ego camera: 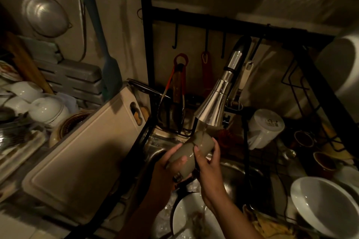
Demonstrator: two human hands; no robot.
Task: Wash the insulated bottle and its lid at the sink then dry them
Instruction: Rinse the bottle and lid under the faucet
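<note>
A grey-beige insulated bottle (189, 152) lies tilted over the steel sink (233, 178), its upper end right under the chrome faucet head (212, 110). Water seems to run onto it. My left hand (168, 169) wraps the bottle's lower end from the left, a ring on one finger. My right hand (208, 163) grips the upper part, thumb on the bottle's side. I cannot make out the lid in this dim view.
A white plate (191, 217) with food scraps lies in the sink below my hands. A beige cutting board (85, 157) leans at the left beside stacked bowls. A black rack (213, 25) with hooks stands behind. A white bowl (322, 205) and mug (265, 128) sit right.
</note>
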